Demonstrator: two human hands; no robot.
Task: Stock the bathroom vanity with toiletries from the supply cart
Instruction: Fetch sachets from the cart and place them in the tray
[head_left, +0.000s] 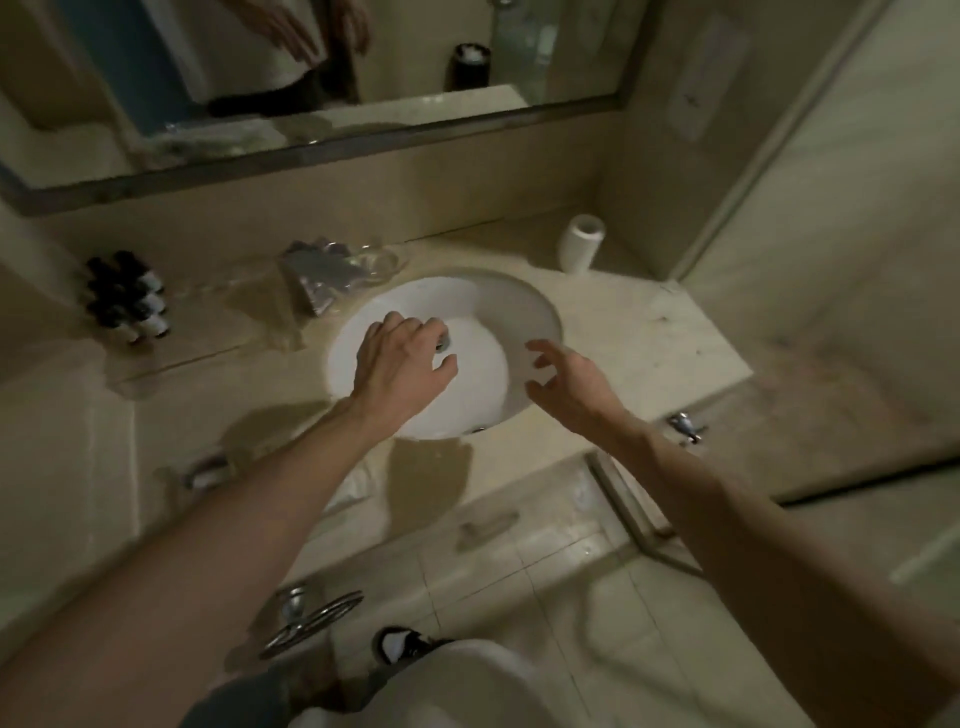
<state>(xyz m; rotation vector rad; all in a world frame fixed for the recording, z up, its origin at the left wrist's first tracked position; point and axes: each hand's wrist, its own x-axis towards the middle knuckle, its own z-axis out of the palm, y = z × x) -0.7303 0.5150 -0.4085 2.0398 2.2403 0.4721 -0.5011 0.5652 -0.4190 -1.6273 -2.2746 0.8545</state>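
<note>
Both my hands hover over the white round sink (374, 312) set in the beige marble vanity top (639, 322). My left hand (400, 361) is palm down with fingers curled loosely, holding nothing. My right hand (563, 371) is to its right, fingers spread, empty. Several small dark toiletry bottles (127, 296) with white labels stand in rows at the counter's far left. A pile of clear-wrapped packets (324, 275) lies behind the sink. A white cup (582, 249) stands at the back right corner.
A framed mirror (311, 93) runs along the wall behind the counter. A glass shower panel (831, 208) closes off the right side. Chrome towel ring (306, 618) and a handle (685, 426) stick out below the counter edge. Tiled floor lies below.
</note>
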